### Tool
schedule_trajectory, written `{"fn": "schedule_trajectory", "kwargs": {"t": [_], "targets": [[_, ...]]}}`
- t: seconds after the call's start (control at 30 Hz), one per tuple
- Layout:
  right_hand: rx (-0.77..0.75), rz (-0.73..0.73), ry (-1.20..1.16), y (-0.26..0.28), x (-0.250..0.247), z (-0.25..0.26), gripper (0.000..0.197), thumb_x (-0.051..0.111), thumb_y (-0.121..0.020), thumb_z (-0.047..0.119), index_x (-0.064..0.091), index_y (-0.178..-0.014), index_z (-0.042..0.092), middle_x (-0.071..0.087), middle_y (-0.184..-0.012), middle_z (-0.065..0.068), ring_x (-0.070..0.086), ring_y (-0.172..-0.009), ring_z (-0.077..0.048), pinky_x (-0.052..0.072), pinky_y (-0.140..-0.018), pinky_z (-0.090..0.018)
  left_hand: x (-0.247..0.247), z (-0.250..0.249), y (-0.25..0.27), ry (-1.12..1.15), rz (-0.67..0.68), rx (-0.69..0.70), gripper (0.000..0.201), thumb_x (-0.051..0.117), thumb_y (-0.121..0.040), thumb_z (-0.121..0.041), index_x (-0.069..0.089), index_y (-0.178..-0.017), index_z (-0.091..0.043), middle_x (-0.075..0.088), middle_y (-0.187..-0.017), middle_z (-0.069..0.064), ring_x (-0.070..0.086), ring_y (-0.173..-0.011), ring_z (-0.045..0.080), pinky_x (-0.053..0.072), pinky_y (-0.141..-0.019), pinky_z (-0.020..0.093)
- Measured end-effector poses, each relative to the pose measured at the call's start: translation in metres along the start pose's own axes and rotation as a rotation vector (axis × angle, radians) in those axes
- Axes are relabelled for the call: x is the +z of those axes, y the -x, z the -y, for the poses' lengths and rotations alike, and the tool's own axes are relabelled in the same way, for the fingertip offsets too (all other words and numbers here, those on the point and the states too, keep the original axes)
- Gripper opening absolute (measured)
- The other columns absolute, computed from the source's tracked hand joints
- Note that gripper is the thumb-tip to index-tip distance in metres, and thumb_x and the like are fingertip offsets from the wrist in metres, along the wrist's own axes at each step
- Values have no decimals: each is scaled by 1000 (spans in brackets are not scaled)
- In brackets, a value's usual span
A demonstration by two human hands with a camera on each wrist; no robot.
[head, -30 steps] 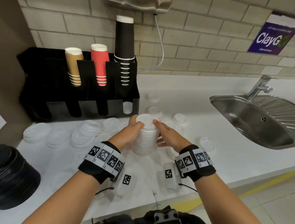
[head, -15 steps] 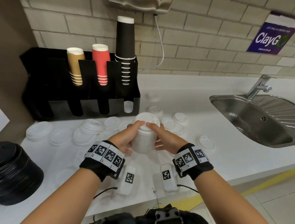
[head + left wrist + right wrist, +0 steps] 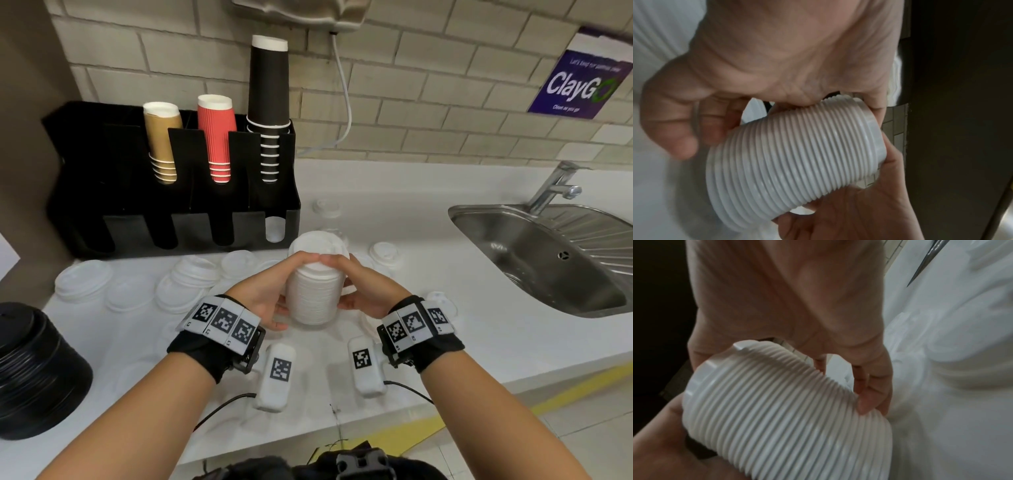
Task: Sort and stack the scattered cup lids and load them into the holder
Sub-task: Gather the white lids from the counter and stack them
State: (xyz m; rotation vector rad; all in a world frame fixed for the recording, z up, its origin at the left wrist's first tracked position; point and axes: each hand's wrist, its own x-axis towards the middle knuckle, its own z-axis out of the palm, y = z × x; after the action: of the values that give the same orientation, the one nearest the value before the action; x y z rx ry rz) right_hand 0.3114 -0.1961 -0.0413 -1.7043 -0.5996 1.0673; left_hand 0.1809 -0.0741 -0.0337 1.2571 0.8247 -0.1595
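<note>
Stack of white lids (image 3: 317,286) upright above counter (image 3: 428,274), our left hand (image 3: 265,291) and right hand (image 3: 368,291) clasping its sides. Black holder (image 3: 171,219) ahead-left; our left hand nearer it.

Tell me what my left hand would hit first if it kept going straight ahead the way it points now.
Probably the black cup holder. The left hand, holding the stack of white lids with the right hand, points toward the holder's right front slot. Loose lids lie lower on the counter; depth is unclear.

purple wall sign (image 3: 579,85), "ClayGo"
</note>
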Motion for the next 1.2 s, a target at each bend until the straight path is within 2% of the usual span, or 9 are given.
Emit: {"fn": "schedule_trajectory", "kwargs": {"t": [0.17, 0.37, 0.53, 0.7, 0.8, 0.9, 1.0, 1.1, 1.2], "targets": [[-93, 3, 12, 4, 0, 36, 69, 66, -75, 56, 44, -133, 28, 58, -111, 8, 56, -100, -8, 49, -77, -29, 0, -14, 13, 100, -53, 170, 99, 77, -37, -74, 52, -126, -37, 50, -130, 2, 47, -121, 32, 22, -103, 71], [-200, 97, -26, -2, 36, 70, 64, 61, -84, 53, 40, -137, 25, 55, -125, 4, 57, -107, -10, 53, -79, -29, -27, -30, 37, 346, -83, 370, 51, 74, -53, -55, 66, -98, -33, 77, -85, -4, 70, -87, 17, 58, -61, 32], [-307, 301, 63, -16, 84, 84, 78, 60, -78, 54, 25, -143, 27, 46, -139, 6, 49, -125, -15, 43, -105, -42, -70, -26, 68, 445, -155, 386, 66, 75, -56, -52, 61, -117, -33, 68, -115, 7, 64, -105, 31, 56, -67, 51], [-370, 533, 169, -33, 120, 92, 82, 59, -84, 43, 9, -148, 29, 44, -138, 5, 45, -130, -16, 43, -100, -31, -107, -21, 99, 600, -248, 461, 65, 74, -64, -43, 58, -125, -27, 62, -125, 11, 61, -112, 34, 56, -81, 54], [-273, 433, 171, -46, 138, 98, 67, 39, -94, 56, 25, -149, 21, 51, -135, -5, 51, -124, -24, 41, -106, -38, -127, -19, 117, 694, -308, 500, 63, 77, -59, -43, 61, -116, -25, 64, -119, 10, 60, -109, 35, 57, -73, 54], [-366, 445, 600, -42, 161, 86, 43, 45, -99, 41, 57, -126, 10, 60, -118, -2, 55, -108, -15, 42, -97, -26, -144, -21, 135, 702, -365, 550, 59, 78, -61, -46, 62, -114, -25, 73, -106, 9, 63, -104, 34, 56, -70, 55], [-583, 855, 1088, -26, 194, 60, 41, 66, -89, 34, 58, -127, 19, 53, -129, 1, 44, -120, -14, 31, -99, -15, -154, -24, 149, 714, -398, 576, 61, 78, -64, -46, 60, -118, -26, 72, -108, 10, 65, -103, 35, 55, -69, 57], [-682, 1011, 1426, -14, 227, 39, 65, 69, -85, 43, 42, -142, 29, 31, -150, -3, 24, -135, -22, 18, -114, -28, -160, -23, 155, 731, -410, 596, 69, 78, -59, -46, 58, -122, -26, 73, -108, 10, 65, -103, 36, 55, -72, 59], [-748, 1006, 1645, -10, 242, 26, 68, 67, -85, 44, 35, -144, 33, 24, -152, -2, 23, -136, -28, 24, -113, -44, -164, -21, 157, 737, -388, 617, 72, 75, -59, -47, 56, -125, -26, 74, -102, 8, 71, -94, 34, 55, -72, 58]]}}
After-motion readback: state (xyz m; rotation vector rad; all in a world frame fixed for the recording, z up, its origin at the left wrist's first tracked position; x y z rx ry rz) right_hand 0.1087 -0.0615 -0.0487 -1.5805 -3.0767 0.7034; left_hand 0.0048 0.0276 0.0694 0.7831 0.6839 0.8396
